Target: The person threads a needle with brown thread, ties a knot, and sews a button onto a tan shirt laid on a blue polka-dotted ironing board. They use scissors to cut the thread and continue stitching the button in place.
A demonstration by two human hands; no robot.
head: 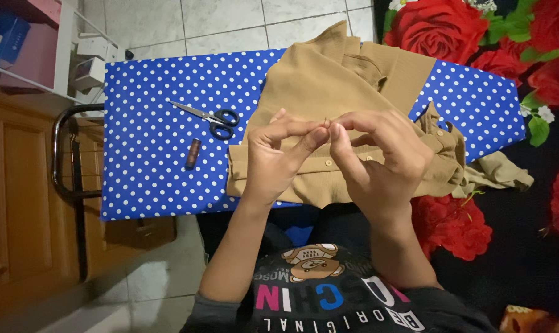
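Note:
A tan button-up shirt lies on a blue ironing board with white dots. My left hand and my right hand are raised above the shirt, thumbs and forefingers pinched together where they meet. Something very thin, like a needle or thread, seems to sit between the fingertips; it is too small to tell. Black-handled scissors and a brown thread spool lie on the board left of the shirt.
A wooden cabinet stands at the left, with a white shelf holding boxes above it. A black cloth with red roses covers the right side. Grey tiles show beyond the board.

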